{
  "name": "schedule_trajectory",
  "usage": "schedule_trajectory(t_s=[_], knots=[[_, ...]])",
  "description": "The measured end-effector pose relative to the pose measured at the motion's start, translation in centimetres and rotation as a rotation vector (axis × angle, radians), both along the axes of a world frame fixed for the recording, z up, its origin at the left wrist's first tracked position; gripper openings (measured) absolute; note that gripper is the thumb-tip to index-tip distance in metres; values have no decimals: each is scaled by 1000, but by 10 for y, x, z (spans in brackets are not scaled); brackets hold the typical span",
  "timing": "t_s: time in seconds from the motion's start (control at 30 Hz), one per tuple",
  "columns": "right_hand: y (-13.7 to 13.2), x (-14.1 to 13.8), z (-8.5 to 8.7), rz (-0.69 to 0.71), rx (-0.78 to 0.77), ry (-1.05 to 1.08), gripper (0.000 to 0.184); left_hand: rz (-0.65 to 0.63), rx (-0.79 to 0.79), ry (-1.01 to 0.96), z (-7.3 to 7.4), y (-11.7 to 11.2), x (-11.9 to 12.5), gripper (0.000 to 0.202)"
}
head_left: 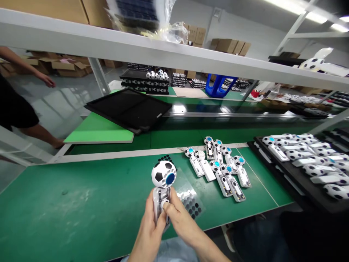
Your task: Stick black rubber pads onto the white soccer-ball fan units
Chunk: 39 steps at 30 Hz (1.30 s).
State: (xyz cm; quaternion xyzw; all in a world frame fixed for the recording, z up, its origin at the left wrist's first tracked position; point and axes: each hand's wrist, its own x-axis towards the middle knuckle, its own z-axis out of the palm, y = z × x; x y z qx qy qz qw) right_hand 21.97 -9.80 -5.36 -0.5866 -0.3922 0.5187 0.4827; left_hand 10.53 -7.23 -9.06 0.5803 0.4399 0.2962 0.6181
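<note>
Both hands are closed round a white handheld device [164, 174] with a soccer-ball head and a blue disc on the ball's front. Its handle stands open, with the inner parts showing. My left hand [148, 227] wraps the handle from the left. From the right, my right hand [181, 218] grips it too, thumb pressed on the handle's front by a small pale round part. Beneath and right of the hands lies a clear sheet of round stickers [192, 202], some of them black. Several similar ball-headed devices [225, 182] lie on the green table to the right.
On the right, a black tray [300, 182] holds rows of ball-headed devices. Black empty trays [131, 107] rest on a green board [100, 129] at back left. A white shelf beam [174, 54] crosses above. At far left, a person's arm [29, 67] shows.
</note>
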Motion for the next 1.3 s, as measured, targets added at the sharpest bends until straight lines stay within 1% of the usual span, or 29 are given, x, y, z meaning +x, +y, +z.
schedule_trajectory(t_s=[0.1,0.13,0.17,0.23,0.3,0.37,0.4,0.47,0.5,0.6,0.67,0.77,0.87,0.93,1.0,1.07,1.17,1.23,1.3], knots=[[3,-1,-7,-10,14,33,28,-37,-27,-8,-5,4,-1,64],[4,-2,-11,-32,6,54,28,-21,-55,-22,-9,7,0,64],[6,-4,-15,-58,-20,84,28,22,-106,-48,-12,9,2,64],[8,-7,-25,-106,-98,137,27,150,-283,-139,-17,13,5,60],[8,-11,-33,-117,-118,160,30,239,-491,-265,-17,17,8,57],[6,-14,-39,-85,-40,173,42,269,-627,-378,-12,21,8,57],[4,-16,-40,-60,11,179,50,273,-651,-415,-9,22,7,57],[1,-18,-42,-9,77,197,63,295,-646,-443,-2,24,5,56],[0,-19,-42,7,88,197,66,310,-631,-439,1,25,4,56],[-2,-21,-40,8,77,186,67,324,-601,-405,6,26,0,58],[-3,-22,-38,8,76,173,67,294,-573,-390,8,26,-1,59],[-6,-21,-35,20,108,112,63,249,-461,-382,9,23,-2,58],[-7,-19,-35,21,128,46,61,276,-357,-355,8,20,0,60],[-5,-17,-39,7,130,37,63,300,-317,-335,4,21,4,61],[-2,-15,-49,-17,123,79,68,290,-322,-327,2,24,6,61],[1,-14,-60,-36,116,157,71,233,-377,-333,1,29,5,58],[3,-16,-72,-68,130,256,67,128,-436,-361,7,34,0,55],[3,-17,-75,-94,146,299,65,95,-418,-366,11,34,-5,58],[4,-16,-71,-111,135,321,63,67,-397,-348,13,31,-8,66]])
